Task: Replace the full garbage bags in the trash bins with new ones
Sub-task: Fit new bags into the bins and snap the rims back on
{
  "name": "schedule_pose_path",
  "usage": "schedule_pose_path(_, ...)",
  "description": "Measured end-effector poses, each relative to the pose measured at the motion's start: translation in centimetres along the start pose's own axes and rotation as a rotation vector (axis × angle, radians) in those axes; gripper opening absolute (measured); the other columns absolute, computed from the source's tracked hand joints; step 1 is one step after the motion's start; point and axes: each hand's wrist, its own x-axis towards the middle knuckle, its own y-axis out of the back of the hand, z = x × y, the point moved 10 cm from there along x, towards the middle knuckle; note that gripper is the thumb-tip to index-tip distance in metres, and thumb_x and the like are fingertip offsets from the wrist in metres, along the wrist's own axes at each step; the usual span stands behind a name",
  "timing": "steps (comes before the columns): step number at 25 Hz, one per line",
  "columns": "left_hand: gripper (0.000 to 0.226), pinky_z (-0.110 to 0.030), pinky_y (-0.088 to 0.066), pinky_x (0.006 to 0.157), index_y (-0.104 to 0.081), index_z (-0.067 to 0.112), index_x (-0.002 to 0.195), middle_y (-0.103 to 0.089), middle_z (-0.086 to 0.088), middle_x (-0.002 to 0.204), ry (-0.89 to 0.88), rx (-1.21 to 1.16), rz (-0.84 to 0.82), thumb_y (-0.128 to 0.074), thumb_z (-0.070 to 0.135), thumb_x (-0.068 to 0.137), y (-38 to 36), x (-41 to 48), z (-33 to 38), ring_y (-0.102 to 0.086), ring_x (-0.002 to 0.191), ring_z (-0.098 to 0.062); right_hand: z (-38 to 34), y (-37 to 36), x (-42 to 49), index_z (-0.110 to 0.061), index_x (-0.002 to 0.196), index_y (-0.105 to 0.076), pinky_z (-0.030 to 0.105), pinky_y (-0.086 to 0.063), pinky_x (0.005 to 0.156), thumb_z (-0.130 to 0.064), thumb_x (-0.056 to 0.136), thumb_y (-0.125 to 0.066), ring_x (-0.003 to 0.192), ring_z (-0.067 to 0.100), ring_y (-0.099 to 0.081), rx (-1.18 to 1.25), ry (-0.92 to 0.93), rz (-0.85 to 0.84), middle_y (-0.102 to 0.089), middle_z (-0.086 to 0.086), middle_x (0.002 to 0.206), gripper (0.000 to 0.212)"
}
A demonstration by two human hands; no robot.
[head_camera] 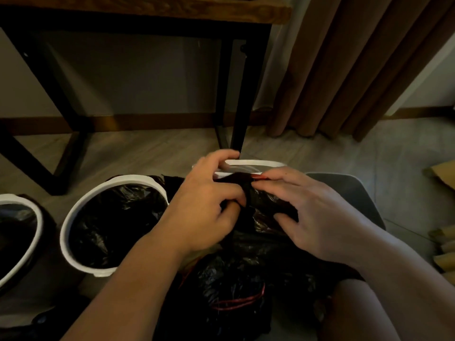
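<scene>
Garbage bag [267, 200] gripped in fingers [230, 191] of left hand [204, 207] and right hand [317, 217], grey floor [147, 153], curtain [344, 70]

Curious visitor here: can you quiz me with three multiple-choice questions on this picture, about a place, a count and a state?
1. The brown pleated curtain hangs: A upper right; B lower left; C centre.
2. White-rimmed round trash bins in view: A one; B three; C five.
3. The left hand and right hand hold: A nothing; B a black plastic garbage bag; C a broom.
Answers: A, it hangs right of the wooden table. B, far-left bin, middle bin, bin behind the hands. B, both hands pinch it.
</scene>
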Motion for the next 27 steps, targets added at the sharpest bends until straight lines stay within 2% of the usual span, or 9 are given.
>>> schedule_pose_path(3, 0.023, -0.044, -0.028, 0.111, -0.079, 0.038, 0.099, -0.055, 0.010, 0.149, 0.011, 0.188, -0.078, -0.063, 0.032, 0.085, -0.3, 0.4, -0.7, -0.044, 0.142, -0.020, -1.0, 1.7, -0.7, -0.033, 0.107, -0.063, 0.001, -0.028, 0.104, -0.003, 0.090, -0.066, 0.127, -0.016, -0.042, 0.016, 0.066, 0.066, -0.050, -0.018, 0.141, 0.034)
schedule_pose_path(6, 0.029, -0.045, -0.042, 0.109, -0.079, 0.029, 0.108, -0.070, 0.010, 0.119, 0.079, 0.299, -0.071, -0.072, 0.015, 0.084, 0.0, 0.6, -2.1, -0.065, 0.116, -0.020, -0.6, 3.8, -1.5, -0.029, 0.077, -0.063, 0.002, -0.034, 0.094, -0.009, 0.090, -0.054, 0.106, -0.010, -0.054, -0.010, 0.076, 0.191, -0.063, -0.001, 0.121, 0.025)
schedule_pose_path(9, 0.025, -0.041, -0.057, 0.083, -0.078, 0.018, 0.102, -0.065, 0.003, 0.116, 0.122, 0.271, 0.114, -0.072, 0.005, 0.082, 3.1, 0.4, -3.1, -0.065, 0.099, -0.023, 2.4, 4.5, -2.3, -0.023, 0.086, -0.081, 0.016, -0.043, 0.086, -0.017, 0.089, -0.054, 0.102, 0.011, -0.063, -0.132, -0.050, 0.241, -0.064, 0.005, 0.120, 0.027)
schedule_pose_path(13, 0.022, -0.027, -0.044, 0.096, -0.082, 0.017, 0.090, -0.067, 0.001, 0.122, 0.104, 0.329, 0.256, -0.067, 0.002, 0.085, 5.8, 0.0, -3.9, -0.055, 0.112, -0.021, 4.9, 4.3, -3.9, -0.018, 0.100, -0.081, 0.026, -0.054, 0.067, -0.022, 0.094, -0.045, 0.075, 0.017, -0.063, -0.206, -0.092, 0.393, -0.061, -0.002, 0.109, 0.037)
schedule_pose_path(16, 0.028, -0.009, -0.030, 0.096, -0.082, 0.018, 0.089, -0.070, 0.003, 0.119, 0.127, 0.329, 0.321, -0.054, 0.015, 0.092, 7.1, -0.4, -4.0, -0.051, 0.114, -0.017, 6.4, 3.7, -5.1, -0.013, 0.106, -0.079, 0.026, -0.052, 0.067, -0.019, 0.100, -0.043, 0.077, 0.014, -0.059, -0.145, -0.131, 0.504, -0.055, -0.003, 0.112, 0.037)
schedule_pose_path(19, 0.024, -0.028, -0.044, 0.078, -0.075, 0.019, 0.115, -0.066, 0.001, 0.111, 0.168, 0.444, 0.337, -0.064, 0.020, 0.094, 7.7, -1.1, -4.4, -0.058, 0.099, -0.019, 6.7, 2.6, -5.4, -0.017, 0.111, -0.077, 0.008, -0.044, 0.074, -0.026, 0.100, -0.054, 0.080, 0.004, -0.052, -0.123, -0.152, 0.485, -0.047, -0.011, 0.113, 0.027)
schedule_pose_path(21, 0.038, -0.033, -0.049, 0.070, -0.069, 0.025, 0.123, -0.061, 0.004, 0.107, 0.205, 0.458, 0.280, -0.075, 0.015, 0.087, 7.4, -1.2, -5.4, -0.060, 0.090, -0.021, 6.5, 2.1, -5.4, -0.026, 0.106, -0.076, 0.008, -0.045, 0.074, -0.028, 0.095, -0.061, 0.081, 0.004, -0.051, -0.160, -0.121, 0.444, -0.045, -0.011, 0.115, 0.019)
schedule_pose_path(24, 0.030, -0.030, -0.046, 0.070, -0.080, 0.028, 0.096, -0.051, 0.012, 0.105, 0.186, 0.369, 0.199, -0.075, 0.003, 0.081, 6.7, -0.9, -6.0, -0.050, 0.085, -0.009, 7.3, 2.0, -5.6, -0.029, 0.081, -0.075, 0.013, -0.048, 0.073, -0.025, 0.087, -0.051, 0.087, 0.008, -0.057, -0.196, -0.141, 0.372, -0.052, -0.004, 0.122, 0.025)
schedule_pose_path(27, 0.022, -0.035, -0.052, 0.071, -0.081, 0.025, 0.084, -0.056, 0.009, 0.124, 0.194, 0.365, 0.188, -0.072, 0.005, 0.082, 6.4, -1.1, -6.2, -0.050, 0.085, -0.004, 8.6, 2.4, -6.1, -0.029, 0.092, -0.082, 0.032, -0.060, 0.076, -0.025, 0.089, -0.049, 0.096, 0.016, -0.067, -0.254, -0.243, 0.345, -0.055, -0.007, 0.135, 0.033)
